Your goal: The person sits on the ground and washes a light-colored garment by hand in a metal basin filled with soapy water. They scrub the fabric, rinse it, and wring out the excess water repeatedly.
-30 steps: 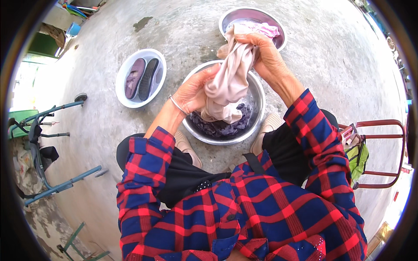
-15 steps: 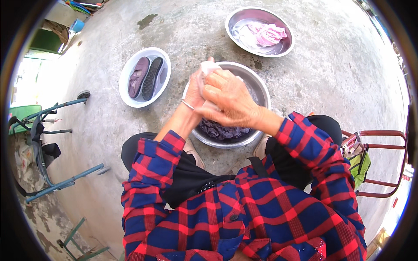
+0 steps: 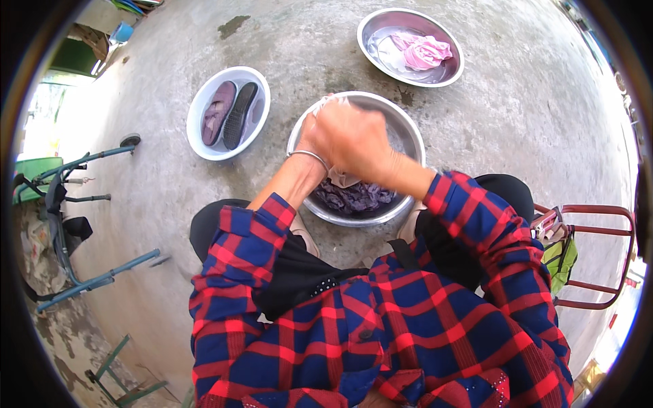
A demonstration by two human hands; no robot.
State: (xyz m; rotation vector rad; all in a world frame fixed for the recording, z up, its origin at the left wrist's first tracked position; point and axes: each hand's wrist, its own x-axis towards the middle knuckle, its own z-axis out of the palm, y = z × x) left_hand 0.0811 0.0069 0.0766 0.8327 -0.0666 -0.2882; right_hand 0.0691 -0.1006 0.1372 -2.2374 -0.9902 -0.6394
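Over a metal basin (image 3: pixel 416 146) on the floor, my two hands are pressed together with a pale, whitish cloth (image 3: pixel 342 179) between them. My left hand (image 3: pixel 314 141), a bangle at its wrist, is closed on the cloth and mostly covered by the other hand. My right hand (image 3: pixel 357 136) lies across it as a fist, smeared by motion. Bits of the cloth show above the knuckles and hang below the palms. Crumpled dark purple fabric (image 3: pixel 357 198) lies in the near part of the basin.
Ahead left, a white tub (image 3: pixel 194 129) holds a pair of purple shoes (image 3: pixel 219 112), one sole-up. A second metal basin (image 3: pixel 364 51) with pink cloth (image 3: pixel 423 52) stands far right. A blue metal frame (image 3: pixel 102 163) is at left, a red-brown metal frame (image 3: pixel 598 228) at right.
My right hand has turned from lying with its fingers over the left to a blurred fist. More of the pale cloth now hangs below the hands.
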